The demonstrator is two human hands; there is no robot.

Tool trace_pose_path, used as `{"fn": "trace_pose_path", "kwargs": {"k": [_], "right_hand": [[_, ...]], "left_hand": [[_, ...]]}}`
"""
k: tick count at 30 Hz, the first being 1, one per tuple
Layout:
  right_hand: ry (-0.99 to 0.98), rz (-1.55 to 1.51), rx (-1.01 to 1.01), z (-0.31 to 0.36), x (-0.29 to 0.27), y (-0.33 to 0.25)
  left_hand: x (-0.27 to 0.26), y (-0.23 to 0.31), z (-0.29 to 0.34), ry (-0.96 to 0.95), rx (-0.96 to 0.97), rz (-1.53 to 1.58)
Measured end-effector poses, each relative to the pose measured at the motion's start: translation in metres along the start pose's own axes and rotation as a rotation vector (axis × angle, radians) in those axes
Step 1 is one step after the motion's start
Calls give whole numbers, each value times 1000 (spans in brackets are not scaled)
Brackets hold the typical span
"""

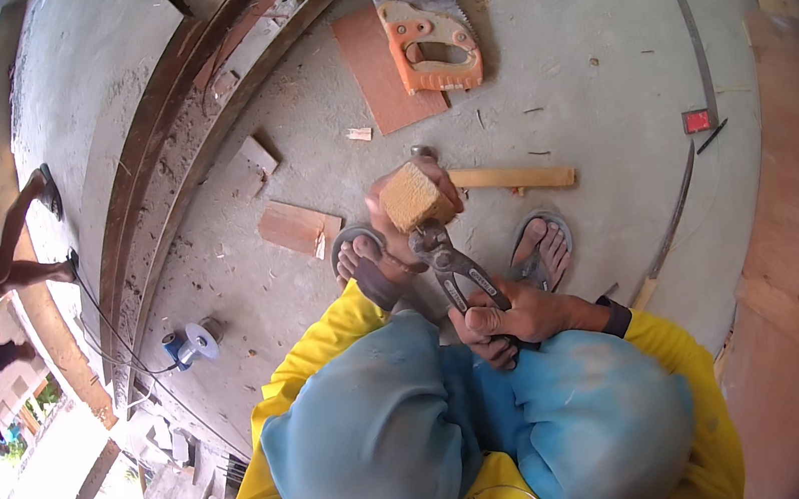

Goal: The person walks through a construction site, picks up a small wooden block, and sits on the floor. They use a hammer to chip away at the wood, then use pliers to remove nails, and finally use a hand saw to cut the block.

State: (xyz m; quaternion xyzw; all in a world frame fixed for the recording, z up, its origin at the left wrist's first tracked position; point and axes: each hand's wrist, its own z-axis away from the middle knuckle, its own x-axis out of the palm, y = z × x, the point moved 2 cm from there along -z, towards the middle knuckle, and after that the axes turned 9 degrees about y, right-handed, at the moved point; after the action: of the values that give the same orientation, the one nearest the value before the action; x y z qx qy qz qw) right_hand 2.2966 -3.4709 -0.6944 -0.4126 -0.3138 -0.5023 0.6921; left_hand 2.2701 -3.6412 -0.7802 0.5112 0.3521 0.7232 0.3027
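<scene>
My left hand [381, 214] is wrapped round a short block of light wood [411, 197], holding it up in front of my knees with its cut end showing. In my right hand [517, 317] are the handles of dark pliers [454, 264], gripped just above my right knee. The jaws meet the near edge of the block; whether they grip anything there is too small to tell. Behind the block on the floor lies a hammer [513, 177] with a wooden handle, its head partly hidden by my left hand.
A handsaw [431, 48] with an orange handle rests on a brown board [367, 42]. Wood offcuts [296, 227] lie around. A corded blue power tool [192, 344] with a disc is at left, near long beams [166, 88]. Another person [11, 250] stands beyond. Plywood [797, 278] lies at right.
</scene>
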Motion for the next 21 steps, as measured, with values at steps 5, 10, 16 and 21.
{"fn": "trace_pose_path", "kwargs": {"k": [5, 10, 16, 21], "right_hand": [[30, 104, -21, 0, -6, -10], [51, 128, -16, 1, -4, -23], [-31, -28, 30, 0, 0, -21], [-50, -140, 108, -4, -2, -8]], "left_hand": [[-4, -19, 1, 12, -91, 335], [-39, 2, -24, -10, 235, -490], [-40, 17, -27, -101, 332, -691], [-37, 21, -28, -132, 218, -422]]}}
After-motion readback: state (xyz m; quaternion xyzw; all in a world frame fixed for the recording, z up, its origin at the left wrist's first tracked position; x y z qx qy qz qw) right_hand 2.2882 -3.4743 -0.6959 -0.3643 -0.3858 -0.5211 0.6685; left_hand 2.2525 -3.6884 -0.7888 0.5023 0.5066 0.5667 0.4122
